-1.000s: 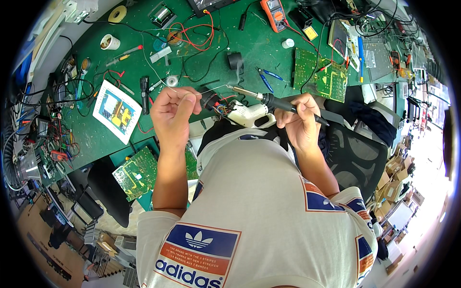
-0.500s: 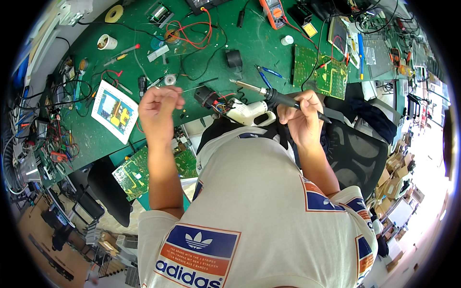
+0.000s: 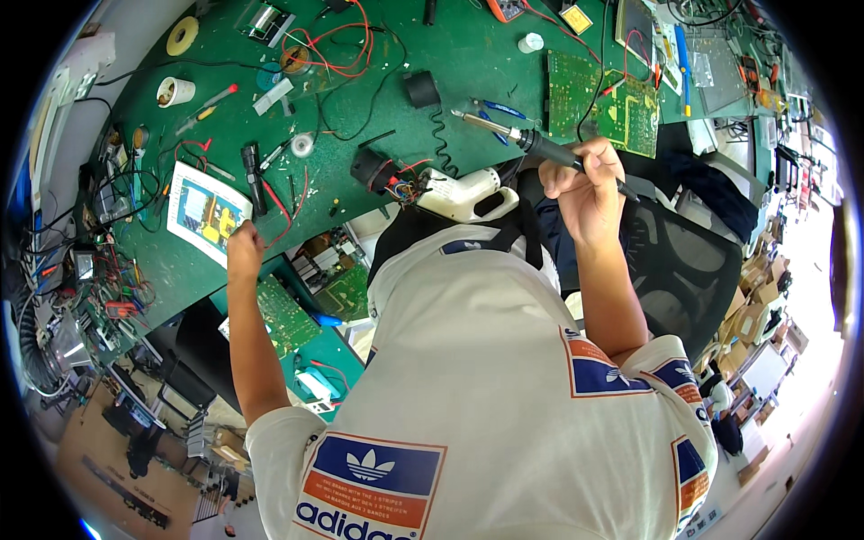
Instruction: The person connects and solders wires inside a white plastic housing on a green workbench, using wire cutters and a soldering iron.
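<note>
My right hand (image 3: 589,189) is closed round the dark handle of a soldering iron (image 3: 551,151), its metal tip pointing left above the green bench. My left hand (image 3: 245,249) is closed beside the right edge of a printed sheet with a yellow-and-blue picture (image 3: 186,220). Whatever its fingers hold, if anything, is hidden. Between my hands, against my body at the bench edge, lies a white pistol-shaped housing (image 3: 466,191) with a loop handle. Bare wires (image 3: 405,186) join it to a round black part (image 3: 370,169). Blue-handled pliers (image 3: 504,109) lie behind the iron.
A large green circuit board (image 3: 585,94) lies at the right, and another (image 3: 283,315) sits below the bench edge. A black flashlight (image 3: 253,175) and red leads (image 3: 286,214) lie near my left hand. A white cup (image 3: 175,92) stands farther back. A black chair (image 3: 675,261) is at the right.
My left hand has moved left and toward me, from beside the black part to the sheet; the thin wire it held is no longer visible. My right hand still holds the iron, slightly farther right.
</note>
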A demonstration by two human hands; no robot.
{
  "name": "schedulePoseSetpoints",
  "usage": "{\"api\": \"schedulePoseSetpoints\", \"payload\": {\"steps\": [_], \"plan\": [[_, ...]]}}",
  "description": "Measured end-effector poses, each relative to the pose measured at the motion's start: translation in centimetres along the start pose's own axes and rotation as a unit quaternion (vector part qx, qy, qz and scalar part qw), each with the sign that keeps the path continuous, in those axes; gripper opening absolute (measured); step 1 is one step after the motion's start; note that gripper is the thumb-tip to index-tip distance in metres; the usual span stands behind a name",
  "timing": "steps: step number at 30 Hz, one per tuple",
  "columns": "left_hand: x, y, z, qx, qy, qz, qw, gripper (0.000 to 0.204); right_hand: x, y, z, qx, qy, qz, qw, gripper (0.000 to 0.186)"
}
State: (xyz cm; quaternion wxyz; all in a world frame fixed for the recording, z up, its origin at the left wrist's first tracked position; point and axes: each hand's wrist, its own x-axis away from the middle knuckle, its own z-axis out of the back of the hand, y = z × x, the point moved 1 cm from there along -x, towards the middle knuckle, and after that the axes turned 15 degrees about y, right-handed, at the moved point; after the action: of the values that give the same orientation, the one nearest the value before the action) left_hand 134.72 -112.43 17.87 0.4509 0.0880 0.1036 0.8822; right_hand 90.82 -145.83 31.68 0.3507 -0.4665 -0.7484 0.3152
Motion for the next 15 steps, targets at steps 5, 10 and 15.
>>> {"api": "schedulePoseSetpoints", "payload": {"steps": [5,10,15], "plan": [[-0.2,-3.6,-2.9,-0.154,0.057,0.005,0.986,0.005,-0.3,0.0,1.0,-0.004,0.007,0.0,1.0,0.016],[1.1,-3.7,-4.2,-0.117,0.012,0.058,0.991,0.011,-0.8,-0.1,1.6,-0.012,0.012,0.0,1.0,0.016],[1.8,-0.4,-1.4,-0.043,-0.105,0.098,0.989,0.02,-1.3,-0.1,2.0,-0.021,0.026,-0.009,0.999,0.016]]}}
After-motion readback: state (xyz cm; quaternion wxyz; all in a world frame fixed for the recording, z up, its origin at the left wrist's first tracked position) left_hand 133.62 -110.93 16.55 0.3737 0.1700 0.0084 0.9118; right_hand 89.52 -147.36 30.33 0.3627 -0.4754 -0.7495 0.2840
